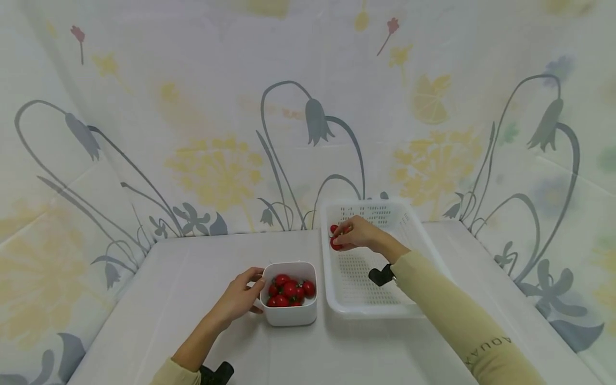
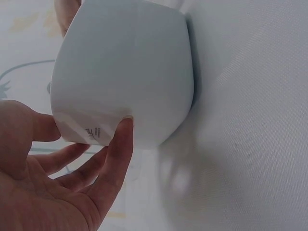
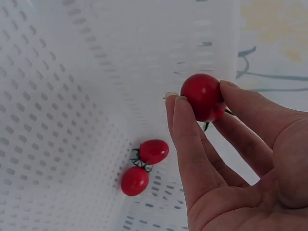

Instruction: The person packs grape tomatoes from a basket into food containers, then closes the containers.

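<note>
My left hand (image 1: pixel 236 299) grips the left side of a small white square container (image 1: pixel 291 316) on the table. In the left wrist view its thumb and fingers meet the container's wall near some small print. Several red cherry tomatoes (image 1: pixel 290 290) lie inside the container. Over the left part of a white perforated basket (image 1: pixel 370 310), my right hand (image 3: pixel 240 187) pinches one cherry tomato (image 3: pixel 203 97) between thumb and fingertips, its green stem showing. Lower in the basket are two more cherry tomatoes, one (image 3: pixel 154 151) touching the other (image 3: pixel 135 181) near their stems.
The basket stands to the right of the container, a narrow gap between them. Both are on a white-covered table (image 1: pixel 192 267). Behind rises a flower-printed cloth (image 1: pixel 216 107). A black wrist device (image 1: pixel 381 275) overlaps the basket in the head view.
</note>
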The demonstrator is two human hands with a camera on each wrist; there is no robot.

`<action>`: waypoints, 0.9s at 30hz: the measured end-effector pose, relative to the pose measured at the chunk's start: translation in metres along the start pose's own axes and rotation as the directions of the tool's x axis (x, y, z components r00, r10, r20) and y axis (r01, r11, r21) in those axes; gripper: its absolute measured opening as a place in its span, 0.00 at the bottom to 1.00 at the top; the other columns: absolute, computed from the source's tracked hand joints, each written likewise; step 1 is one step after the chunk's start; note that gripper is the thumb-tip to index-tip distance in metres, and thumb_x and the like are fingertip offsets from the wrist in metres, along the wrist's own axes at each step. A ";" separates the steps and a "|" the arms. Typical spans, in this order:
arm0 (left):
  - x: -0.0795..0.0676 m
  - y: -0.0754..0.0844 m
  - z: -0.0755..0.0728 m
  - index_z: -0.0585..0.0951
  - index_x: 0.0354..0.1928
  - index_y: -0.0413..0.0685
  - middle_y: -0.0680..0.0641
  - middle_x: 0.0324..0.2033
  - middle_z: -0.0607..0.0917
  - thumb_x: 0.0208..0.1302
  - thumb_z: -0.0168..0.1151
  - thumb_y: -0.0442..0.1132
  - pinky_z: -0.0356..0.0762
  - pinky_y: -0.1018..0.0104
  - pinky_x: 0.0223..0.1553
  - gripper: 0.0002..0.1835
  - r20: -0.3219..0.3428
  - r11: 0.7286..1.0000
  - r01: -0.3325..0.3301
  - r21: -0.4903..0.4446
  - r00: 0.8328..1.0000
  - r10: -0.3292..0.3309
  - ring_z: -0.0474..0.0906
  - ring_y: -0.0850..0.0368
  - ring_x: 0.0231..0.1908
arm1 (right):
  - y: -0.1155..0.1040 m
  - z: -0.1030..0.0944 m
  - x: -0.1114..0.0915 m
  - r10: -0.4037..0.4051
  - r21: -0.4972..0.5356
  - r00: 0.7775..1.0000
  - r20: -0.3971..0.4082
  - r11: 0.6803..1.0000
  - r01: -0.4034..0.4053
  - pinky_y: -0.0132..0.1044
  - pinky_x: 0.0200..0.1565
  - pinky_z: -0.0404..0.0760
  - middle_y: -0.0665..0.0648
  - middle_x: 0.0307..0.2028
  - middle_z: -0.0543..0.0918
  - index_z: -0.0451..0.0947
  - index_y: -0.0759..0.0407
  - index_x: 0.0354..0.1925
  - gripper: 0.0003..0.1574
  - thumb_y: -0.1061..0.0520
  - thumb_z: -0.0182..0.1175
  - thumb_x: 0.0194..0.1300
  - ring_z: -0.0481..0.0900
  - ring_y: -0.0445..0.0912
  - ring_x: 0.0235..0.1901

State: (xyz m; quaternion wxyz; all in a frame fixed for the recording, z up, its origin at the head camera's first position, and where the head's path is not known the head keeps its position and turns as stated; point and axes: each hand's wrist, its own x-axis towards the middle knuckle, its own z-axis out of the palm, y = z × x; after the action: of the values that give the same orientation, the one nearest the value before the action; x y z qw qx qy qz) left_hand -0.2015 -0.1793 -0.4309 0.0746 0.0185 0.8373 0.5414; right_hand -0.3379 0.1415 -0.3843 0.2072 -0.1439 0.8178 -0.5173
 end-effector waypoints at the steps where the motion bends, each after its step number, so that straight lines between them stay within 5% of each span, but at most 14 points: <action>1: 0.000 0.000 0.000 0.76 0.63 0.41 0.37 0.58 0.80 0.78 0.52 0.36 0.89 0.56 0.30 0.16 0.000 1.000 0.000 0.002 1.000 0.000 0.82 0.50 0.38 | -0.001 0.000 -0.002 -0.006 0.007 1.000 0.005 1.000 0.006 0.39 0.48 0.88 0.70 0.52 0.82 0.81 0.75 0.52 0.16 0.66 0.63 0.69 0.88 0.50 0.41; 27: -0.001 0.001 0.002 0.76 0.63 0.40 0.35 0.59 0.79 0.78 0.51 0.36 0.89 0.56 0.30 0.17 -0.008 1.000 0.003 0.006 1.000 -0.003 0.83 0.48 0.40 | -0.035 0.023 -0.050 -0.109 -0.077 0.992 0.064 0.991 0.114 0.46 0.53 0.86 0.60 0.43 0.88 0.83 0.66 0.53 0.16 0.60 0.65 0.69 0.88 0.53 0.43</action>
State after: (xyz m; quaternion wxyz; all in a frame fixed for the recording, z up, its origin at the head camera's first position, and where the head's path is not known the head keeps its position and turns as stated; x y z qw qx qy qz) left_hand -0.2004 -0.1774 -0.4303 0.0717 0.0153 0.8391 0.5390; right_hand -0.2825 0.1316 -0.3518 0.1965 -0.2130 0.8221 -0.4901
